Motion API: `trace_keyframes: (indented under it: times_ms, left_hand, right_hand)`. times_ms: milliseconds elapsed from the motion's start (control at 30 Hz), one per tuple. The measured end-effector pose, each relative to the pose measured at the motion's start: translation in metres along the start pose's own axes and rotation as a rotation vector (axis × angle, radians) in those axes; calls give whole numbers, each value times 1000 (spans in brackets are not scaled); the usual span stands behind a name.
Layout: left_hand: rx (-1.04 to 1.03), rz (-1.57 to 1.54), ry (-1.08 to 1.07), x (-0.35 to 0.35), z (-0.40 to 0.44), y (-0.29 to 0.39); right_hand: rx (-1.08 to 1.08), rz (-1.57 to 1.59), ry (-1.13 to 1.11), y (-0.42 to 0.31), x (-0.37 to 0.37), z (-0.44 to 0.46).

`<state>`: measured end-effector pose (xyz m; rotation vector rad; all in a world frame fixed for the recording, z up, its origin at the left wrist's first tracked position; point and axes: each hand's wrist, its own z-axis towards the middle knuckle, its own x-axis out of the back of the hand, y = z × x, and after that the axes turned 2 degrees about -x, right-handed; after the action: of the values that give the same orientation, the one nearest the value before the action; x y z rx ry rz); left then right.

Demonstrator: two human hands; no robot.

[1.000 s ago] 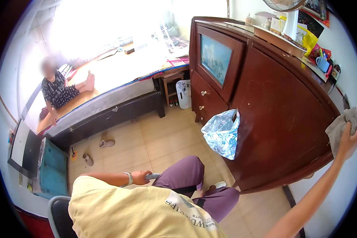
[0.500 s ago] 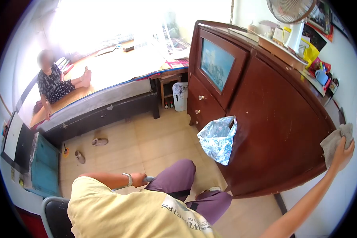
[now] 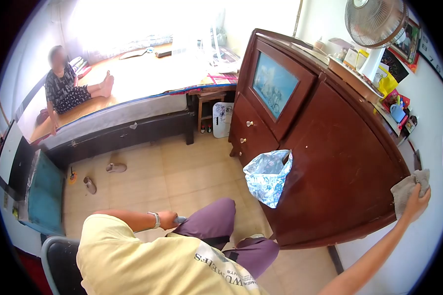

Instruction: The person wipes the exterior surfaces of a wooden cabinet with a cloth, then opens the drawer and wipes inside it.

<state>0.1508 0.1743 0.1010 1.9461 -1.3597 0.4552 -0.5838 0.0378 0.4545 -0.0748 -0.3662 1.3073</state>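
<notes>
My right hand is stretched far out to the right, its fingers closed on a grey cloth. The cloth lies against the outer edge of the reddish-brown wooden cabinet, beside the white wall. Down by my purple-trousered left thigh, my left hand is wrapped round a grey thing with a rounded end, like a handle; most of it is hidden. A blue-and-white patterned bag hangs open on the cabinet front.
A fan and assorted small items stand on the cabinet top. Across the room a person sits on a bed. Slippers lie on the tiled floor. A black chair is behind me, near a teal cabinet.
The view has shifted slightly. My right hand and the cloth remain at the cabinet's outer edge, appearing a little lower and further left. My left hand keeps its hold.
</notes>
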Motion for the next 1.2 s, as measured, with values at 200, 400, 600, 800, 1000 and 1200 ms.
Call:
trace_keyframes:
  times_ms: [200, 400, 600, 800, 1000, 1200]
  left_hand:
    - [-12, -2, 10, -4, 2, -3]
    - [-13, 23, 15, -2, 2, -3]
    - [-23, -65, 20, -2, -2, -7]
    - [22, -141, 0, 21, -11, 9]
    - [266, -154, -89, 16, 2, 13]
    - [205, -172, -35, 30, -5, 16]
  right_hand:
    - [-6, 2, -22, -11, 8, -2]
    - [1, -74, -18, -7, 10, 1]
    - [29, -113, -74, 34, 23, 15]
    - [95, -196, -30, 41, 48, 30]
    - [957, -593, 337, -140, 30, -23]
    - [662, 277, -416, -256, -85, -104]
